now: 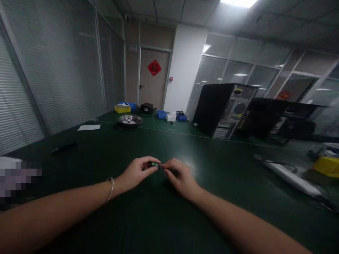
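Note:
My left hand, with a bracelet on its wrist, is closed on a small green circuit board between thumb and fingers. Close beside it, my right hand is closed in a pinch at the board's right end. A thin piece seems to lie between its fingertips, too small to name. Both hands are just above the dark green table, near its middle. The fingers cover most of the board.
A metal bowl stands at the back left, near a white sheet. Blue bins and a yellow bin line the far edge. Computer cases stand back right. A long pale object and another yellow bin lie right.

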Motion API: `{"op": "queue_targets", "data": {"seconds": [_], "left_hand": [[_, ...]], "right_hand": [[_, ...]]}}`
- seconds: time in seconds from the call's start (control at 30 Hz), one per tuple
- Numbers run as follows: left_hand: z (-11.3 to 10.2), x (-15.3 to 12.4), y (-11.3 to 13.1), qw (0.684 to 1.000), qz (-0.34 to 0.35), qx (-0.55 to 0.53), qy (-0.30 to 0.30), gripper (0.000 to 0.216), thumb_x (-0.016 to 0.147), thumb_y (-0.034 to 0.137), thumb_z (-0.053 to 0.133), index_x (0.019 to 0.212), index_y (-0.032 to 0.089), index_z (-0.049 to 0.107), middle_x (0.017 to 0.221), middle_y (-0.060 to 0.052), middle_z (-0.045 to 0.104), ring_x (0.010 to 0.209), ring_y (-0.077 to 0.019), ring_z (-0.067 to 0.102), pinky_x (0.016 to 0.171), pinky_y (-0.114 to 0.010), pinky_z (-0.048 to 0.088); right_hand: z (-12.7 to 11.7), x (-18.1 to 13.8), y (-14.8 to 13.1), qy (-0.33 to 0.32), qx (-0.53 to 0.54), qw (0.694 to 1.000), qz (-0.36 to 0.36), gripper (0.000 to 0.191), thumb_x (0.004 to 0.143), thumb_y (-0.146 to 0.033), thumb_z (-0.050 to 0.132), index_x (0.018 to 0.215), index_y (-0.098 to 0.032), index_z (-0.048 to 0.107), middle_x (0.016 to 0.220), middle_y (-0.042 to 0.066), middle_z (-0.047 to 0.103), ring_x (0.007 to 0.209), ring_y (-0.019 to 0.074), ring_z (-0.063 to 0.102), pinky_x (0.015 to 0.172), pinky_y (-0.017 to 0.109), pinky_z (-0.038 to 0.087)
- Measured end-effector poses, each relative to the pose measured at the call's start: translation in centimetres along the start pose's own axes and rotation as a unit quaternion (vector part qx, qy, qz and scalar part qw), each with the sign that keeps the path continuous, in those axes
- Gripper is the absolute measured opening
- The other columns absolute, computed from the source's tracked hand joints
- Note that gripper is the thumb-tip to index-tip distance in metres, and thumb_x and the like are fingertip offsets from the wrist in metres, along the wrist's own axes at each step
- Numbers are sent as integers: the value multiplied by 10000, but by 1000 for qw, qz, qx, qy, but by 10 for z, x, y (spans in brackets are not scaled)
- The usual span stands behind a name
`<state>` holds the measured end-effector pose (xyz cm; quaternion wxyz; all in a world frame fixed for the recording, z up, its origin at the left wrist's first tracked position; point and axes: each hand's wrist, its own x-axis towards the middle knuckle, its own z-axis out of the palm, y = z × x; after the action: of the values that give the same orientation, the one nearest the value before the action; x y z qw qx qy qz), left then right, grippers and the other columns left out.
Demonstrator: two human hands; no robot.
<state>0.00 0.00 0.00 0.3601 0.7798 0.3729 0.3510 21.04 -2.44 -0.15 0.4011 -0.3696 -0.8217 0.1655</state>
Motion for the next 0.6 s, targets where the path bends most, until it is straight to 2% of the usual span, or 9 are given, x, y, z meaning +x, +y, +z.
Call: {"op": "queue_targets", "data": {"seconds": [0.3,0.43,0.6], "left_hand": [[-2,-5,8,999,12,37,4,262,847,359,568,1042,218,671,962,-40,665,793,-179,573,702,-280,437],[-1,-3,1,998,-2,-60,-16,255,820,296,610,1048,203,676,1021,-51,679,936,-207,609,817,-312,466],[2,0,-3,987,-31,-153,-27,260,785,232,648,1035,174,687,1007,-60,699,907,-205,637,819,-326,496]], "right_hand": [[-2,-1,-4,-15,-10,1000,-2,198,851,-97,530,969,-200,651,906,46,626,854,159,595,747,279,471],[-1,-1,-6,-14,-6,1000,2,186,852,-92,524,946,-192,649,908,46,626,856,156,596,745,274,472],[1,-2,-5,-9,1,1000,-5,180,850,-95,531,949,-186,651,904,47,626,848,154,596,739,271,475]]}}
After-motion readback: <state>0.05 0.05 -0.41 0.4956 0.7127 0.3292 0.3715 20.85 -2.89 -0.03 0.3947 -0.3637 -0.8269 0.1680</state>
